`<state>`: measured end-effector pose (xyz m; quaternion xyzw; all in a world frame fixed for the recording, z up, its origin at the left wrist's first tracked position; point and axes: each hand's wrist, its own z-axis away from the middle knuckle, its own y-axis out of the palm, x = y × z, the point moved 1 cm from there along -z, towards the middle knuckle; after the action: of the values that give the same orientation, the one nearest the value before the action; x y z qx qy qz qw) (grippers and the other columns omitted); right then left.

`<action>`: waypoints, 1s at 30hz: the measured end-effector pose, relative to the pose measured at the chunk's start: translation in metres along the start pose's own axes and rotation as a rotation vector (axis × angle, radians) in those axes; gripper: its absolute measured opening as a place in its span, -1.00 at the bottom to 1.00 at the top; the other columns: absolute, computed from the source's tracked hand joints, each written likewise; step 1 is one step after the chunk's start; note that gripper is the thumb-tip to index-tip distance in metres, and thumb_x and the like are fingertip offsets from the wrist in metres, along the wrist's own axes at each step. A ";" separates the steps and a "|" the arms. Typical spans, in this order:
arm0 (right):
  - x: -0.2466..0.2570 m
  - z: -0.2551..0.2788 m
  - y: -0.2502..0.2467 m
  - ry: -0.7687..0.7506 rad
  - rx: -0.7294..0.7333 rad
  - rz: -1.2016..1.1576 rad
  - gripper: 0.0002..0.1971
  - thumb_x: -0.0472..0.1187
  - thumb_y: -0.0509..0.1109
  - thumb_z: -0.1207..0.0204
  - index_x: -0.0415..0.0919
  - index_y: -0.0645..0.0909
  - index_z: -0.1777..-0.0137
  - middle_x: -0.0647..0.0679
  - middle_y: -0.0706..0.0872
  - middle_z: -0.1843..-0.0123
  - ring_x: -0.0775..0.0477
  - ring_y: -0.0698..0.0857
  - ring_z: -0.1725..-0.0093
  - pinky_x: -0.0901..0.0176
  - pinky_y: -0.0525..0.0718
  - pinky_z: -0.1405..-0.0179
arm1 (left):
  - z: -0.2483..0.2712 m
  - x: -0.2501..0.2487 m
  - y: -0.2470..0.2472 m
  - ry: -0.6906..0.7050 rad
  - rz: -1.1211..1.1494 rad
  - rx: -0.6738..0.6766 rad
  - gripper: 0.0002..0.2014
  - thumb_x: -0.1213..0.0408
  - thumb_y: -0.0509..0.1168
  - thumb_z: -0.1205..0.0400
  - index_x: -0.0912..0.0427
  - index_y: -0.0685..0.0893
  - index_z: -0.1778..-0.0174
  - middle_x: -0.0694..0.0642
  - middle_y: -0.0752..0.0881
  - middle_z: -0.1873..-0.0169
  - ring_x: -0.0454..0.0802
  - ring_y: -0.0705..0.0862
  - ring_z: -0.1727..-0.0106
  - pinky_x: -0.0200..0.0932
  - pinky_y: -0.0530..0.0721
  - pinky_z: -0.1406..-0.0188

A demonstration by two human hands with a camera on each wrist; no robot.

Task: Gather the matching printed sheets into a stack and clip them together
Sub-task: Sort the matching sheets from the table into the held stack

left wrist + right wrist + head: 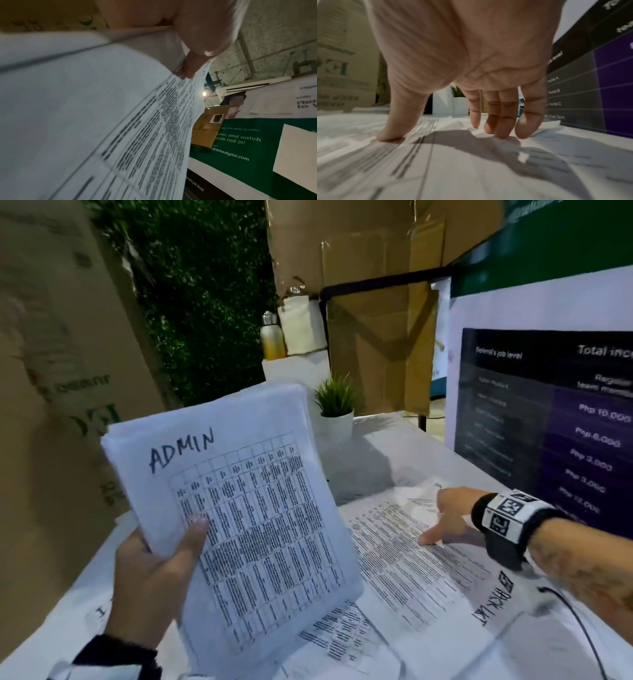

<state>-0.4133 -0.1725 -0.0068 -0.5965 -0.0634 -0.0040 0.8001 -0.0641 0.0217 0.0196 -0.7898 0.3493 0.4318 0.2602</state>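
White printed sheets headed ADMIN (239, 508) are resting gripped in the left hand (154, 573), keeping them gathered, while the right hand (452, 518) is pressing spread fingertips (501, 134) onto a loose printed table sheet (411, 570), presumably to slide it.

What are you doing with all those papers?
Sorting them. The left hand holds up a stack of printed sheets with ADMIN written on top. The right hand reaches down with its fingers spread, touching a loose sheet on the table, which is covered with more papers. No clip is visible, so nothing is fastened yet.
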 end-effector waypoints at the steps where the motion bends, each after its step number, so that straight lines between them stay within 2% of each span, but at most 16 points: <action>1: 0.001 -0.001 0.003 -0.008 -0.009 0.016 -0.16 0.44 0.53 -0.12 -0.18 0.53 -0.22 -0.04 0.76 -0.07 -0.05 0.71 0.03 0.10 0.69 0.08 | 0.003 0.003 0.001 -0.003 -0.019 0.026 -0.82 0.44 0.47 -0.55 0.10 0.77 0.00 -0.29 0.87 0.24 -0.13 0.81 0.14 -0.22 0.74 0.19; 4: 0.002 -0.009 0.009 -0.008 -0.001 -0.025 -0.20 0.37 0.58 -0.13 -0.24 0.55 -0.16 -0.06 0.75 -0.02 -0.10 0.73 0.00 0.08 0.70 0.02 | 0.011 0.014 0.005 -0.057 -0.101 0.079 -0.91 0.43 0.50 -0.53 0.16 0.77 0.20 -0.20 0.85 0.46 0.06 0.76 0.22 -0.16 0.65 0.25; 6: 0.005 -0.012 0.010 0.013 0.008 -0.093 -0.19 0.24 0.60 -0.24 -0.28 0.52 -0.35 -0.15 0.72 -0.26 -0.17 0.71 -0.20 -0.01 0.67 -0.23 | 0.012 0.017 0.005 -0.086 -0.112 0.090 -0.89 0.39 0.52 -0.53 0.14 0.76 0.27 -0.21 0.86 0.39 0.13 0.77 0.22 -0.08 0.66 0.22; 8: 0.007 -0.009 0.006 -0.006 -0.012 -0.158 -0.24 0.10 0.53 -0.42 -0.28 0.41 -0.52 -0.19 0.57 -0.47 -0.20 0.59 -0.40 0.00 0.56 -0.40 | 0.011 0.015 0.004 -0.095 -0.086 0.063 -0.89 0.38 0.51 -0.55 0.12 0.76 0.25 -0.04 0.88 0.36 0.16 0.77 0.19 -0.04 0.67 0.13; 10: 0.008 -0.007 -0.002 -0.094 -0.109 -0.275 -0.37 0.03 0.43 -0.54 -0.23 0.43 -0.54 -0.18 0.53 -0.52 -0.20 0.54 -0.45 0.05 0.49 -0.39 | 0.009 0.007 0.002 -0.072 -0.037 0.023 -0.87 0.39 0.49 -0.56 0.09 0.74 0.23 0.08 0.85 0.35 0.19 0.75 0.16 -0.09 0.66 0.15; 11: 0.008 -0.006 -0.008 -0.138 -0.176 -0.397 -0.48 -0.01 0.42 -0.56 -0.20 0.51 -0.47 -0.18 0.60 -0.45 -0.20 0.59 -0.38 0.02 0.53 -0.32 | 0.008 0.002 0.002 -0.060 -0.005 0.003 -0.88 0.39 0.47 -0.57 0.09 0.72 0.20 0.08 0.82 0.32 0.16 0.76 0.15 -0.15 0.66 0.20; 13: 0.007 -0.003 -0.019 -0.230 -0.305 -0.742 -0.68 -0.09 0.40 -0.59 -0.16 0.65 -0.30 -0.14 0.74 -0.25 -0.14 0.68 -0.16 0.02 0.61 -0.14 | 0.004 -0.008 0.003 -0.081 0.078 0.008 -0.92 0.30 0.48 -0.54 0.10 0.70 0.15 -0.14 0.83 0.39 -0.20 0.81 0.25 -0.31 0.70 0.31; 15: 0.013 0.004 -0.027 -0.288 -0.337 -1.032 -0.70 -0.14 0.41 -0.59 -0.19 0.67 -0.29 -0.14 0.77 -0.18 -0.14 0.71 -0.12 0.05 0.60 -0.14 | 0.000 -0.014 0.007 -0.141 0.225 0.044 -0.63 0.04 0.57 -0.29 0.16 0.68 0.14 -0.18 0.82 0.48 -0.39 0.78 0.42 -0.41 0.71 0.43; 16: 0.019 0.010 -0.031 -0.309 -0.332 -1.126 -0.66 -0.11 0.43 -0.57 -0.21 0.67 -0.29 -0.15 0.79 -0.18 -0.18 0.73 -0.13 -0.01 0.63 -0.21 | -0.003 -0.016 0.010 -0.179 0.307 0.049 -0.56 0.04 0.59 -0.21 0.22 0.69 0.14 -0.07 0.84 0.42 -0.36 0.80 0.42 -0.44 0.71 0.47; 17: 0.027 0.016 -0.032 -0.330 -0.311 -1.194 -0.64 -0.07 0.46 -0.54 -0.21 0.69 -0.28 -0.17 0.81 -0.15 -0.23 0.76 -0.13 -0.14 0.67 -0.25 | -0.005 -0.018 0.014 -0.222 0.384 0.043 -0.63 0.16 0.59 -0.25 0.27 0.71 0.13 0.05 0.84 0.34 -0.30 0.82 0.40 -0.43 0.71 0.48; 19: 0.043 0.032 -0.034 -0.391 -0.200 -1.322 -0.70 -0.10 0.48 -0.52 -0.23 0.71 -0.18 -0.24 0.85 -0.04 -0.35 0.81 -0.04 -0.29 0.74 -0.13 | -0.006 -0.022 0.023 -0.276 0.469 0.088 -0.92 0.46 0.38 -0.54 0.30 0.72 0.07 0.09 0.87 0.33 -0.19 0.85 0.38 -0.37 0.74 0.49; 22: 0.063 0.050 -0.029 -0.477 0.076 -1.517 -0.87 -0.24 0.46 -0.46 -0.21 0.70 0.01 -0.20 0.87 0.19 -0.21 0.83 0.26 -0.07 0.85 0.23 | -0.004 -0.020 0.033 -0.317 0.473 0.101 -0.83 0.53 0.28 -0.61 0.31 0.74 -0.03 0.05 0.91 0.30 -0.05 0.88 0.30 -0.21 0.79 0.45; 24: 0.074 0.054 -0.023 -0.509 0.171 -1.595 -0.78 -0.15 0.45 -0.43 -0.21 0.71 -0.03 -0.18 0.87 0.22 -0.15 0.82 0.33 -0.03 0.85 0.26 | -0.003 -0.018 0.033 -0.361 0.466 0.101 -0.75 0.44 0.36 -0.51 0.28 0.77 -0.09 0.17 0.91 0.13 0.13 0.89 0.14 0.02 0.86 0.30; 26: 0.083 0.053 -0.019 -0.487 0.183 -1.644 -0.64 0.01 0.37 -0.56 -0.25 0.70 -0.18 -0.19 0.88 0.11 -0.15 0.85 0.23 -0.06 0.82 0.08 | -0.003 -0.013 0.029 -0.392 0.447 0.058 -0.69 0.42 0.39 -0.51 0.23 0.78 -0.18 0.24 0.87 -0.06 0.29 0.84 -0.06 0.21 0.83 0.02; 28: 0.092 0.055 -0.017 -0.513 0.215 -1.613 -0.37 0.28 0.34 -0.48 -0.18 0.64 -0.36 -0.14 0.83 -0.17 -0.15 0.81 -0.13 -0.18 0.67 -0.30 | -0.003 -0.011 0.025 -0.396 0.424 0.007 -0.67 0.47 0.38 -0.59 0.22 0.75 -0.28 0.29 0.83 -0.18 0.36 0.78 -0.20 0.32 0.71 -0.23; 30: 0.102 0.062 -0.019 -0.607 0.230 -1.505 -0.04 0.48 0.45 -0.18 -0.10 0.50 -0.50 -0.06 0.67 -0.43 -0.13 0.59 -0.46 -0.27 0.39 -0.56 | -0.004 -0.012 0.020 -0.369 0.392 -0.020 -0.62 0.46 0.40 -0.58 0.22 0.72 -0.34 0.26 0.82 -0.23 0.34 0.76 -0.27 0.38 0.62 -0.37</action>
<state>-0.3198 -0.1114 0.0399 -0.2836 -0.6606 -0.3715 0.5875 -0.0823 0.0104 0.0294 -0.6175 0.4379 0.6140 0.2233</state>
